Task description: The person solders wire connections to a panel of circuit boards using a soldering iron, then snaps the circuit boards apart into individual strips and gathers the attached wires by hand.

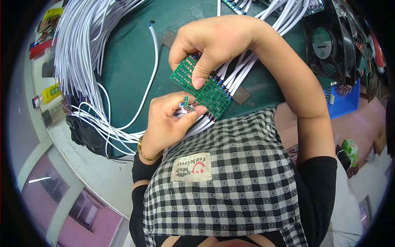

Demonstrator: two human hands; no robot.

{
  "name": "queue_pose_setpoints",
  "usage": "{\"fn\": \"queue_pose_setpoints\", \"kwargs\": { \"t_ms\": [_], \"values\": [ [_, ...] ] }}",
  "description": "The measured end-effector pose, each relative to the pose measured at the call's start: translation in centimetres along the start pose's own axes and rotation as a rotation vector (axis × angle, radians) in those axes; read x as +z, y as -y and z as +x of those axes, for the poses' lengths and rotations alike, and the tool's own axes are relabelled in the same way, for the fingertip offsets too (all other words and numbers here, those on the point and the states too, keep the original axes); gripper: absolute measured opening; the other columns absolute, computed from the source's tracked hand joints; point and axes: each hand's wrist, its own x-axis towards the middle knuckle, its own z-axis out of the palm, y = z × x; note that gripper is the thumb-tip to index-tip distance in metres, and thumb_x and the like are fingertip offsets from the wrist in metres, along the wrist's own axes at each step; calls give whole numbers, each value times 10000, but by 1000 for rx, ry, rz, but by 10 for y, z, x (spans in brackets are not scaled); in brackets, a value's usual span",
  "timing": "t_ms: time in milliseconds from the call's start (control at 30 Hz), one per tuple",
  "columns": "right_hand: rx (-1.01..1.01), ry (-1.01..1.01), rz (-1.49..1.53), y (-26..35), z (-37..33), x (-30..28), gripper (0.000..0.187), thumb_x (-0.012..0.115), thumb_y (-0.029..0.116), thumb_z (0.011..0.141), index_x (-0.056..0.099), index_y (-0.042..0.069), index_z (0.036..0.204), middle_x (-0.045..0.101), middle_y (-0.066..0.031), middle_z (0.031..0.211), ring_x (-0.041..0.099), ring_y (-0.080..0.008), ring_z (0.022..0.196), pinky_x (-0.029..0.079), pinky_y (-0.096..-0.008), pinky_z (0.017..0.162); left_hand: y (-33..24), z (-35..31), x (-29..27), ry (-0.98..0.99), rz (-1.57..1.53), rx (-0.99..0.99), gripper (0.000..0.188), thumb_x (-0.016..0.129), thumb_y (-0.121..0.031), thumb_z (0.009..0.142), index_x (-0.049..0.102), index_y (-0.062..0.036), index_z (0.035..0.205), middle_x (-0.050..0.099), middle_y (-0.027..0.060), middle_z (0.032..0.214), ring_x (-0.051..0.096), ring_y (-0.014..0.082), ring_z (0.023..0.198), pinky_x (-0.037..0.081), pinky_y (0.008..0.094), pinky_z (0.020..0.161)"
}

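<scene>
Between thumb and fingers, my right hand (220, 43) grips a green circuit board panel (212, 96), scored into many small cells and held tilted. White cables (242, 76) run from the panel's right edge, and more leave its lower edge. My left hand (166, 121) is closed just below the panel, its thumb and forefinger pinching white cables with a small green circuit board (186, 103) at their tip. Its thumb tip is against or very near the panel's lower edge; I cannot tell if they touch. My fingers hide parts of the panel and of the cable ends.
A thick bundle of white cables (80, 49) arches over the green mat (127, 82) at left. One loose cable (155, 53) ends in a small board. A metal bar (240, 95) lies under the panel. At right stand a black fan (323, 43) and a blue bin (343, 103).
</scene>
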Motion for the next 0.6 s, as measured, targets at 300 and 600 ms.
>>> {"fn": "queue_pose_setpoints", "kwargs": {
  "t_ms": [300,600],
  "values": [
    [-46,54,17,-4,1,-3,279,790,149,709,647,-40,855,656,-44,727,604,-101,669,460,-248,614,19,16,-8,84,65,368,180,784,-152,722,651,-36,754,669,79,685,647,217,594,459,292,524],
    [-62,86,3,-5,4,-1,311,791,145,700,657,-53,899,677,-63,764,617,-113,687,466,-249,636,45,26,-4,138,-200,482,154,803,-131,699,675,-46,718,693,58,709,664,202,623,478,283,575]
  ]
}}
